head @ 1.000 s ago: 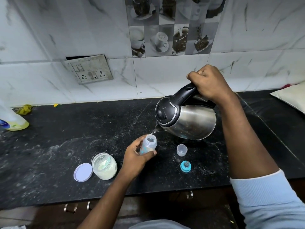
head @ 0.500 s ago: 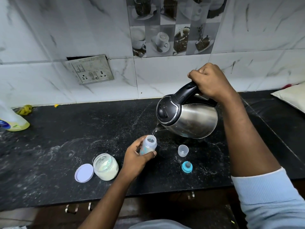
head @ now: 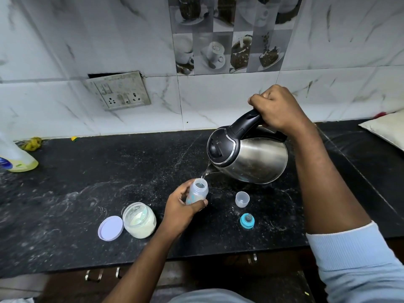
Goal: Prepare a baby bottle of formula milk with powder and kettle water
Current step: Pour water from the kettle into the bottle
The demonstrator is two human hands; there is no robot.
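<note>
Cool, even, rather dim light; soft glare streaks the tilted stainless-steel kettle (head: 258,162) and the glossy white marble wall tiles (head: 65,51); the black speckled stone desk (head: 109,167) reads dark, shadows faint; wide-angle distortion bends the edges; corners slightly soft.

The black counter (head: 109,171) bears powder jar (head: 140,219), lid (head: 110,228), clear cap (head: 242,199) and teal teat ring (head: 247,221).

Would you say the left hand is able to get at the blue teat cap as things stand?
Probably not yet: the left hand grips the baby bottle under the pouring kettle. The way itself looks free: the blue teat cap lies uncovered on the counter, nothing between.
</note>
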